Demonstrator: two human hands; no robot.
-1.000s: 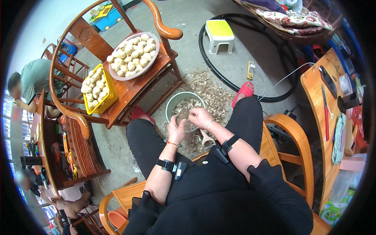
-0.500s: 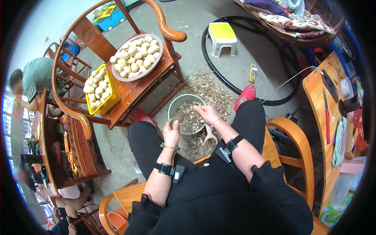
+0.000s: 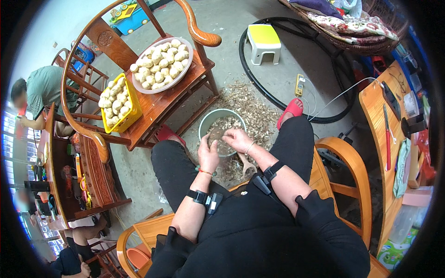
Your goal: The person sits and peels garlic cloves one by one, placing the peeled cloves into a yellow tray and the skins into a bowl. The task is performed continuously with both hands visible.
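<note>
Floored in smooth grey concrete (image 3: 215, 65). Bounded at upper left by pale wall (image 3: 55, 32). Brightest at far left, beside gridded window (image 3: 30, 150). Furnished at upper left with reddish-brown wooden armchair (image 3: 107, 42); below that, with carved wooden furniture (image 3: 95, 171). Dotted with yellow-topped white stool (image 3: 263, 39), top centre. Edged at right by light wooden table (image 3: 373, 109). Completed in foreground by honey-coloured wooden chair (image 3: 356, 173) with rounded arms.

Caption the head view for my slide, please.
Over a round pale-green bucket, the left hand holds a rough brown lump, the right hand close beside it.
</note>
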